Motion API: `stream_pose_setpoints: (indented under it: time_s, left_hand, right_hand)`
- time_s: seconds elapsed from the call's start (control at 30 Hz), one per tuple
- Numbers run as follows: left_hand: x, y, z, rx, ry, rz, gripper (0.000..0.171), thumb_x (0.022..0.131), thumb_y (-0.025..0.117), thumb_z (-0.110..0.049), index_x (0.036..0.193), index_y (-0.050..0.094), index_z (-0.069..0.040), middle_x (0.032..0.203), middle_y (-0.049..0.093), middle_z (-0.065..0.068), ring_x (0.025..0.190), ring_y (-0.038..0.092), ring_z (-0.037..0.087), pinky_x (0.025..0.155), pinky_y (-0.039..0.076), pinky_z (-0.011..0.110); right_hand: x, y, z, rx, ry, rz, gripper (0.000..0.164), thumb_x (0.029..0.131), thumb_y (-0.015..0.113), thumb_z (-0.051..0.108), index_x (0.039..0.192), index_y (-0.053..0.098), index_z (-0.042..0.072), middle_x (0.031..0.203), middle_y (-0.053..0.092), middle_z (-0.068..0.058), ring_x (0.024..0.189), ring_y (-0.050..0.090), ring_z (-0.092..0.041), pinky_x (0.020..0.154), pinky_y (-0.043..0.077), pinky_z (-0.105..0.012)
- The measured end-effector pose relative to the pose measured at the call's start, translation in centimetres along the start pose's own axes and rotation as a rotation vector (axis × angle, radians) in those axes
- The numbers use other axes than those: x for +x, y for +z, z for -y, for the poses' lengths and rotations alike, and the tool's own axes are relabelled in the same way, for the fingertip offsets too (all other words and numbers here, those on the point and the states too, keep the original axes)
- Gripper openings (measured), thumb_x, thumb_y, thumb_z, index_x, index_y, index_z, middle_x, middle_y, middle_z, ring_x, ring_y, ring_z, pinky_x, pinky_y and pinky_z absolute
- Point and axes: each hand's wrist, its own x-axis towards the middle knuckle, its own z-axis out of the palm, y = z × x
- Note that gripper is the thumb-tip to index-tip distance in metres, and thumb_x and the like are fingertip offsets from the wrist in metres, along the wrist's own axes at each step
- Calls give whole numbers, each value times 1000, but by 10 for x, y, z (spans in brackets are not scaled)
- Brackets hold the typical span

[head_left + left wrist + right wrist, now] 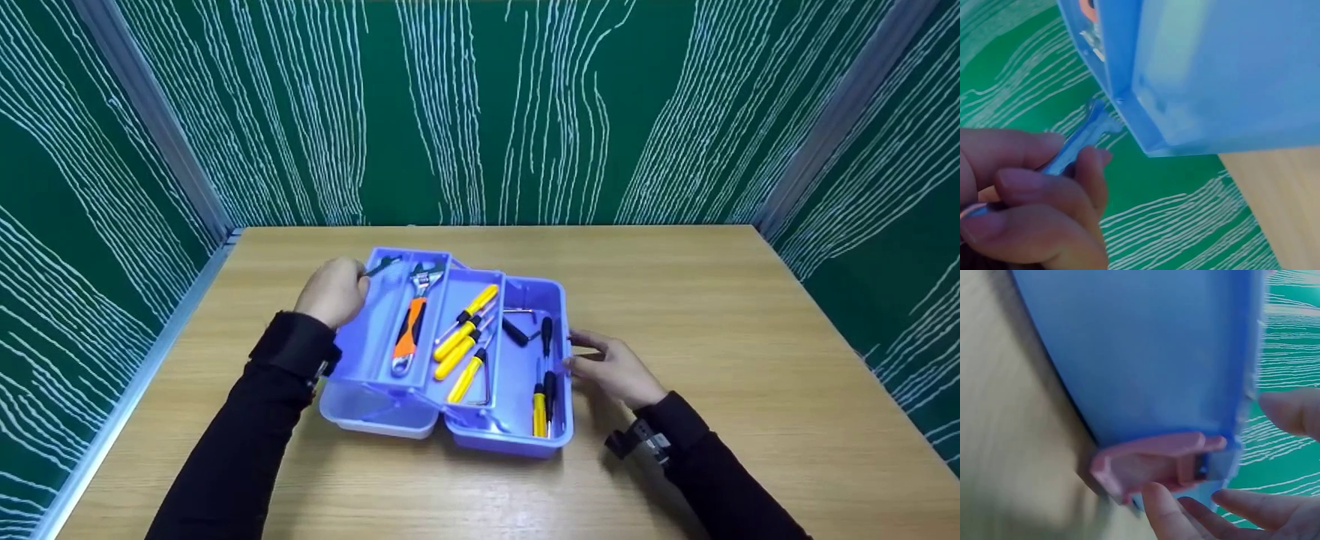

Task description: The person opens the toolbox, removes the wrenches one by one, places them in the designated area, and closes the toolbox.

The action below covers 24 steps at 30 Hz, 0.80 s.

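My left hand pinches a small metal wrench at the far left corner of a purple toolbox. Its open-ended head sticks out past the fingertips, close to the upper tray. In that tray lies an adjustable wrench with an orange and black handle. At the box's right wall, my right hand has its fingers loosely extended. In the right wrist view, its fingertips lie right by a pink latch on the wall.
Yellow-handled screwdrivers lie in the middle tray. The deep compartment has black-handled screwdrivers, a yellow-black one and hex keys. The folded-back lid rests on the wooden table. Green, white-lined walls surround it.
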Motion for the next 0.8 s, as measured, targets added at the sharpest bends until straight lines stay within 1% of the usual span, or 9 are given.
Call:
stream_pose_setpoints:
  time_s: [0.1,0.2,0.3,0.37,0.43,0.5,0.63,0.73,0.8]
  left_hand:
    - [-8,1,-3,-33,41,-84,22,97,50,-8,95,68,5,86,64,16,77,57,29,69,45,39]
    - [-17,4,-10,-59,78,-144,22,98,52,-8,99,69,6,93,66,20,86,60,32,75,48,43]
    - [-27,8,-19,-82,106,-154,26,99,52,-11,112,68,5,107,65,21,97,60,33,84,49,46]
    - [-33,12,-27,-82,137,-154,28,99,54,-13,119,67,3,112,64,21,99,59,32,85,50,45]
    - [-39,17,-35,-81,177,-159,29,99,55,-15,120,67,1,109,65,19,93,59,29,80,51,43]
    - [-45,25,-43,-92,229,-183,26,98,57,-13,117,69,0,104,65,17,89,59,27,77,52,41]
    - [-56,42,-61,-161,315,-226,22,96,59,-9,113,70,1,97,63,15,83,58,25,73,53,39]
    - [-62,54,-74,-204,349,-240,22,95,60,-8,113,70,2,94,62,13,79,57,22,68,52,35]
    - [-65,63,-82,-209,361,-246,22,95,61,-9,112,70,1,93,62,12,79,57,21,67,51,33]
  right_hand:
    - [-3,-5,6,-32,-1,-20,64,91,62,8,145,34,-12,146,43,-32,115,62,-33,91,56,-29]
    - [-6,-9,12,-50,-1,-28,64,93,61,10,147,33,-9,148,41,-30,119,59,-35,93,55,-30]
    - [-9,-12,20,-69,-11,-36,63,95,61,15,148,34,-6,149,42,-28,123,57,-36,95,53,-28]
    - [-9,-13,26,-79,-30,-43,63,96,61,19,148,35,-5,148,43,-26,125,55,-35,96,52,-26]
    - [-9,-13,31,-71,-56,-46,63,96,62,22,148,37,-3,148,44,-25,126,55,-35,97,51,-25]
    - [-9,-12,36,-48,-86,-46,62,96,62,23,147,38,-4,147,46,-24,127,55,-35,97,51,-24]
    - [-9,-5,45,11,-135,-35,59,97,62,22,144,41,-5,144,49,-24,127,54,-36,97,52,-24]
    - [-9,3,51,27,-152,-16,57,97,61,22,144,42,-5,143,51,-23,128,54,-34,98,51,-25]
    - [-9,9,53,28,-153,6,56,98,59,24,144,42,-3,143,51,-21,129,53,-32,99,50,-26]
